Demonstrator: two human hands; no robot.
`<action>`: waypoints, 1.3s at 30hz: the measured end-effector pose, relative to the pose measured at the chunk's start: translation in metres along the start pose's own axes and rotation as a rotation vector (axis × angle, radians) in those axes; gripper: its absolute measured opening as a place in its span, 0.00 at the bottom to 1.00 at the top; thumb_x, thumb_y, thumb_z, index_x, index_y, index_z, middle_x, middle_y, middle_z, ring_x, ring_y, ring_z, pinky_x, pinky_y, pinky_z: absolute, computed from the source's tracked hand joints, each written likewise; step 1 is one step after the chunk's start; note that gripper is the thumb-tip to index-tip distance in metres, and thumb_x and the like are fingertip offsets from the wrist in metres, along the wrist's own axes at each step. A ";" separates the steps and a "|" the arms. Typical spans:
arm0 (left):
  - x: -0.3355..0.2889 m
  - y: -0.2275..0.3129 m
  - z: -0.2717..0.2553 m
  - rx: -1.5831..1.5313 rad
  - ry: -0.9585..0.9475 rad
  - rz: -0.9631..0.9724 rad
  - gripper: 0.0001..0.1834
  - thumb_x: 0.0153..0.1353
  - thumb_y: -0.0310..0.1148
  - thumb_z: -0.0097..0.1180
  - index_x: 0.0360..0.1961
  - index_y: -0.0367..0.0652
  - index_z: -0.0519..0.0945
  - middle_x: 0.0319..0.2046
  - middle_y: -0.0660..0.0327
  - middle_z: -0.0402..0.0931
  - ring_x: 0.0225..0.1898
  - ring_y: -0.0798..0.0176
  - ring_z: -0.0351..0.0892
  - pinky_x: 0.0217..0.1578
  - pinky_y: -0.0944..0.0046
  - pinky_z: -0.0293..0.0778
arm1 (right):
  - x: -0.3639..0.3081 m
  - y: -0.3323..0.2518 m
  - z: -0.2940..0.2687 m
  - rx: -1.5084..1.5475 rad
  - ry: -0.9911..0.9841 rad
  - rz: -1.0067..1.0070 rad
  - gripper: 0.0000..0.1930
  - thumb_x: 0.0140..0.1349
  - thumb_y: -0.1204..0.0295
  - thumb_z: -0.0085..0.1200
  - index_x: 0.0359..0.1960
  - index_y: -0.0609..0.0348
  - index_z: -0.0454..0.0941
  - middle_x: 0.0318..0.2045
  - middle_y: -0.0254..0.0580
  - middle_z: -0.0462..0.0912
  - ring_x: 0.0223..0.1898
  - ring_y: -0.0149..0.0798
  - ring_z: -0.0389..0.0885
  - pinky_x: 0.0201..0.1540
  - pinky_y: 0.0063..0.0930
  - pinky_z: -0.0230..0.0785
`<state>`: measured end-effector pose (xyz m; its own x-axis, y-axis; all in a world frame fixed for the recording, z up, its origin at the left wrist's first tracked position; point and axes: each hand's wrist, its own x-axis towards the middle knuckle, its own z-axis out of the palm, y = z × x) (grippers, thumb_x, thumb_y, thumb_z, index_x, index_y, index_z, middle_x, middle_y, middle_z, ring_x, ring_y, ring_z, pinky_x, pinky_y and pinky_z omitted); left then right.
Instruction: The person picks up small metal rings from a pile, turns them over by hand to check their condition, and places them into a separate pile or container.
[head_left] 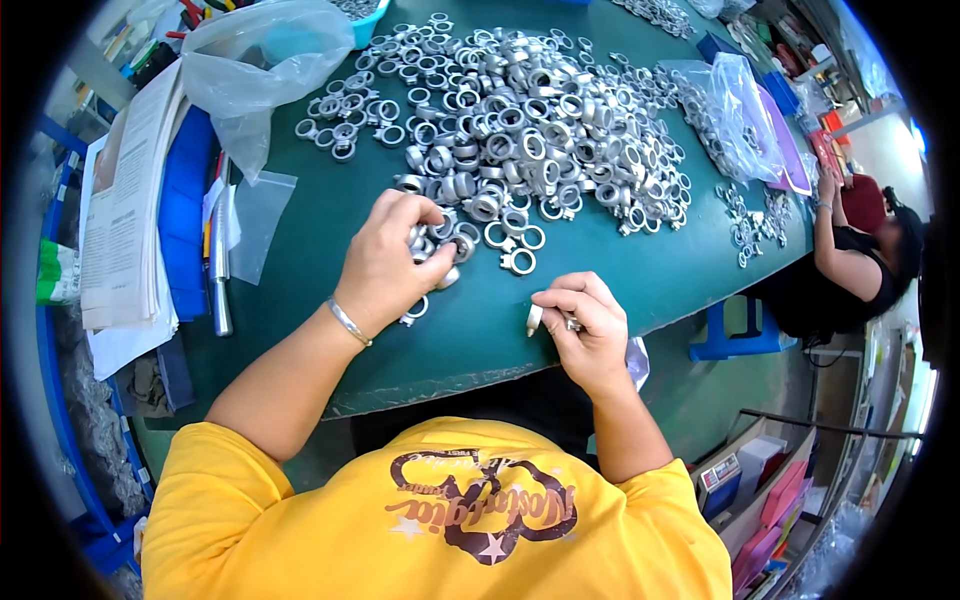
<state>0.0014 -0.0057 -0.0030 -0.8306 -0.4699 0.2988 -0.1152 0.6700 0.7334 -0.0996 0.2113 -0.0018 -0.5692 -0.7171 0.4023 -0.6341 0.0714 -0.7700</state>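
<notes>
A big heap of silvery metal rings with small side lugs (540, 120) covers the middle of the green table. At the heap's near left edge, my left hand (385, 255) curls its thumb and fingers around a few metal rings; how firmly it grips each one is partly hidden. My right hand (585, 325) is closed near the table's front edge, pinching a single metal ring (535, 319) seen nearly edge-on. Between the two hands, a few loose rings (518, 261) lie flat just in front of the heap.
Clear plastic bags (265, 60) and a blue bin with papers (185, 215) stand at the left, beside pens and a metal tube (220, 300). Farther right are a smaller ring cluster (750, 225), a purple tray (785, 140), a blue stool (740, 335) and another person (860, 260).
</notes>
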 end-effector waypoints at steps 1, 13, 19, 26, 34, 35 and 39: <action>0.001 0.001 -0.001 -0.018 0.003 -0.011 0.15 0.44 0.29 0.65 0.33 0.42 0.74 0.35 0.59 0.71 0.37 0.55 0.74 0.38 0.61 0.72 | -0.001 -0.001 0.002 0.057 0.031 0.022 0.11 0.48 0.86 0.59 0.33 0.61 0.81 0.32 0.41 0.78 0.31 0.36 0.78 0.34 0.24 0.71; 0.002 0.004 0.000 -0.025 0.008 -0.035 0.14 0.44 0.26 0.64 0.32 0.40 0.73 0.32 0.58 0.70 0.34 0.58 0.73 0.36 0.64 0.70 | 0.001 -0.007 -0.005 1.361 -0.024 0.837 0.10 0.57 0.79 0.46 0.39 0.70 0.77 0.20 0.42 0.75 0.16 0.28 0.69 0.12 0.16 0.55; 0.003 0.005 0.000 -0.007 -0.017 -0.039 0.13 0.45 0.28 0.64 0.32 0.41 0.74 0.34 0.58 0.71 0.35 0.56 0.75 0.38 0.61 0.72 | 0.000 -0.005 -0.009 1.434 -0.012 0.915 0.10 0.58 0.78 0.46 0.39 0.70 0.76 0.19 0.41 0.74 0.17 0.29 0.69 0.12 0.16 0.55; 0.002 0.004 0.000 -0.027 0.007 -0.020 0.14 0.44 0.26 0.64 0.32 0.39 0.73 0.32 0.58 0.70 0.33 0.58 0.73 0.36 0.64 0.69 | -0.001 -0.005 -0.004 1.278 0.063 0.831 0.10 0.59 0.78 0.48 0.41 0.68 0.76 0.20 0.40 0.75 0.17 0.27 0.69 0.13 0.15 0.55; 0.002 0.005 0.001 -0.018 0.016 -0.005 0.14 0.43 0.26 0.64 0.32 0.39 0.73 0.32 0.58 0.70 0.34 0.58 0.73 0.36 0.64 0.70 | -0.017 -0.002 -0.027 1.052 0.067 0.637 0.10 0.60 0.78 0.50 0.42 0.67 0.77 0.22 0.38 0.75 0.17 0.24 0.67 0.15 0.14 0.54; 0.002 0.004 -0.001 -0.022 0.016 -0.007 0.14 0.43 0.26 0.64 0.31 0.40 0.73 0.32 0.58 0.70 0.34 0.58 0.73 0.37 0.64 0.70 | -0.026 0.007 -0.041 0.991 -0.020 0.541 0.10 0.61 0.78 0.50 0.43 0.67 0.77 0.22 0.38 0.74 0.18 0.24 0.66 0.16 0.14 0.53; 0.001 0.003 0.000 -0.013 0.022 -0.028 0.14 0.43 0.27 0.65 0.31 0.40 0.74 0.32 0.58 0.70 0.35 0.58 0.74 0.37 0.64 0.71 | -0.060 0.015 -0.103 0.379 -0.163 0.799 0.08 0.58 0.80 0.51 0.36 0.63 0.82 0.20 0.29 0.75 0.18 0.19 0.68 0.19 0.13 0.58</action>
<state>0.0007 -0.0039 -0.0004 -0.8150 -0.5010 0.2912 -0.1313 0.6491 0.7493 -0.1286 0.3270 0.0137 -0.6668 -0.6431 -0.3766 0.1508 0.3785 -0.9132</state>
